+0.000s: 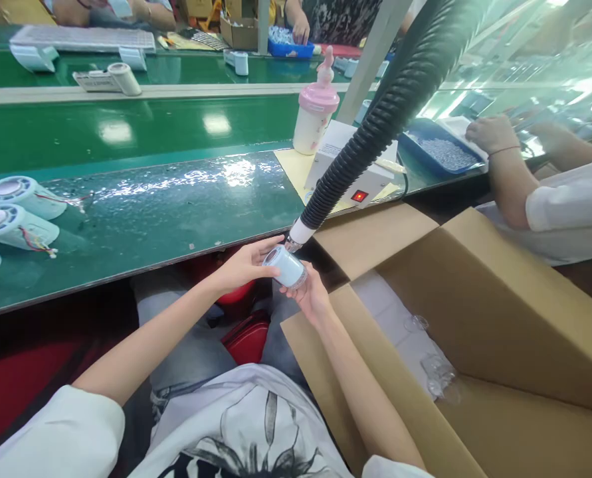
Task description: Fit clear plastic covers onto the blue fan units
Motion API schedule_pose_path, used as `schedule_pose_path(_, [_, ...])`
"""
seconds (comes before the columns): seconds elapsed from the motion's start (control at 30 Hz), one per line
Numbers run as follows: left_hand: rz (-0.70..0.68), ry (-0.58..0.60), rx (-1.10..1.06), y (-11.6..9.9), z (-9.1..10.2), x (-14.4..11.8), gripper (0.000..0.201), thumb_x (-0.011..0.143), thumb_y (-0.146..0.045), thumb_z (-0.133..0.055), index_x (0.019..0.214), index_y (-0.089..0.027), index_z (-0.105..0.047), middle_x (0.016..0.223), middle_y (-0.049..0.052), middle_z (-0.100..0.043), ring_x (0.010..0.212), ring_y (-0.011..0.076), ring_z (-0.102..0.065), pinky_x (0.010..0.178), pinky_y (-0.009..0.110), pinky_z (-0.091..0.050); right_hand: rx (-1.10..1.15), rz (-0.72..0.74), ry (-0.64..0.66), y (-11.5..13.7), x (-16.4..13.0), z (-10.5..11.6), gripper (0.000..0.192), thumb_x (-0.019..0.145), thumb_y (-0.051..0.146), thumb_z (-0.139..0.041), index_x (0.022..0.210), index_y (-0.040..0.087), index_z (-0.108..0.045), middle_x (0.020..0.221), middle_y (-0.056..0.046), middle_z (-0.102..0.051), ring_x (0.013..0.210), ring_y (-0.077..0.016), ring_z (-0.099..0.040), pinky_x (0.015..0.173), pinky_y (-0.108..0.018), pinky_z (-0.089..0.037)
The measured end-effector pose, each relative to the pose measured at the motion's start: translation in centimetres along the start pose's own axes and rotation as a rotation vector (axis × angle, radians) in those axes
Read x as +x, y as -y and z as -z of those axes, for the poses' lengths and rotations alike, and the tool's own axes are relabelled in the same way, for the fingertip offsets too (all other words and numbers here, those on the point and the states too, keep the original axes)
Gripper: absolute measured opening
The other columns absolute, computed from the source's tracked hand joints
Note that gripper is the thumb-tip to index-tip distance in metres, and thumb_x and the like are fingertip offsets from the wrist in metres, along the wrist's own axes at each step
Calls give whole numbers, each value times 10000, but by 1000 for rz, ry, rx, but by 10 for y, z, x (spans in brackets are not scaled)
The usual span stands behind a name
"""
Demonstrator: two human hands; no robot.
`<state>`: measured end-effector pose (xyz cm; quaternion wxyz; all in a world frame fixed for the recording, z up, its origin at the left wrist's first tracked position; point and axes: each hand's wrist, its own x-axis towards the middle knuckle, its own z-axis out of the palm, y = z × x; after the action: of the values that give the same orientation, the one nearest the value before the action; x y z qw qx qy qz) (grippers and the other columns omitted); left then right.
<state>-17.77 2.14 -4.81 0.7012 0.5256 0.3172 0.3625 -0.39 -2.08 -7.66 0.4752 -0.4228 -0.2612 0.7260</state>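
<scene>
A light-blue cylindrical housing [288, 267] is tilted between my two hands, just past the bench edge. My left hand [248, 263] grips its left end, thumb along the near side and fingers behind. Around the lower right end, which has a clear rim, curl the fingers of my right hand [311, 292]. The nozzle [296, 238] of a black corrugated hose [360, 146] comes down right at the top of the housing; I cannot tell whether they touch.
Several similar blue housings with wires [19, 226] stand at the bench's left. A white box with a lit red switch [359, 196] and a pink-lidded bottle [316, 109] are behind the hose. An open carton [525, 292] holds clear plastic pieces. A co-worker's hand [495, 136] is near a blue tray [440, 169].
</scene>
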Motion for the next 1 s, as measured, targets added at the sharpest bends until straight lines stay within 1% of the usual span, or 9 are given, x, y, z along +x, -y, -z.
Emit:
schedule_pose_path(0.2, [-13, 3, 62, -12, -1, -26, 644, 613, -174, -823, 1201, -163, -558, 1328, 168, -552, 1142, 262, -582, 927, 368, -487, -69, -56, 71, 16, -13, -10, 312, 818, 488, -566, 904, 196, -497, 656, -3, -671, 488, -136, -644, 412, -197, -493])
schedule_pose_path(0.37, [-95, 57, 163, -22, -9, -58, 635, 610, -109, -816, 1177, -203, -544, 1370, 159, -513, 1265, 267, -495, 1023, 407, -432, -127, -169, 152, 24, -39, -18, 330, 815, 495, -589, 795, 181, -488, 586, -12, -656, 457, -138, -637, 393, -184, -492])
schedule_pose_path(0.53, [-178, 110, 351, -31, -19, -79, 699, 635, -138, -806, 1263, -261, -526, 1352, 124, -521, 1250, 263, -505, 1017, 381, -444, -161, -366, 217, 36, -62, -27, 461, 892, 572, -417, 720, 160, -529, 504, -22, -623, 383, -98, -578, 357, -140, -450])
schedule_pose_path(0.63, [-220, 110, 449, -35, -25, -86, 641, 662, -170, -790, 1249, -279, -557, 1343, 117, -522, 1237, 271, -508, 955, 360, -487, -166, -478, 265, 44, -72, -32, 587, 920, 603, -303, 664, 146, -567, 523, -47, -634, 357, -72, -543, 332, -116, -413])
schedule_pose_path(0.77, [-196, 107, 466, -41, -31, -93, 615, 697, -182, -761, 1265, -275, -543, 1334, 127, -508, 1230, 279, -501, 898, 337, -523, -177, -531, 305, 46, -80, -34, 635, 911, 639, -253, 680, 145, -579, 553, -56, -639, 352, -72, -532, 314, -126, -398])
schedule_pose_path(0.87, [-106, 65, 406, -45, -35, -98, 622, 707, -189, -754, 1279, -266, -521, 1296, 109, -525, 1173, 253, -540, 906, 326, -527, -297, -365, 263, 40, -83, -27, 520, 919, 592, -292, 841, 158, -568, 593, -46, -645, 435, -133, -605, 383, -204, -491])
schedule_pose_path(0.93, [-26, 35, 347, -49, -38, -100, 607, 720, -202, -746, 1278, -268, -515, 1261, 88, -548, 1101, 223, -583, 897, 314, -532, -507, -68, 186, 35, -85, -20, 310, 938, 436, -381, 1014, 181, -540, 803, -74, -697, 648, -179, -685, 552, -288, -580])
schedule_pose_path(0.97, [13, 26, 316, -50, -39, -101, 596, 730, -210, -739, 1278, -273, -512, 1239, 77, -562, 1068, 210, -599, 884, 306, -537, -643, 122, 168, 33, -87, -17, 243, 931, 336, -429, 1111, 196, -513, 989, -105, -692, 823, -203, -693, 680, -338, -594])
schedule_pose_path(1.0, [47, 18, 288, -51, -40, -102, 587, 738, -220, -733, 1278, -278, -509, 1215, 67, -576, 1039, 201, -611, 869, 300, -542, -780, 327, 178, 32, -88, -13, 295, 910, 237, -471, 1205, 221, -475, 1197, -127, -624, 1013, -226, -650, 812, -390, -572])
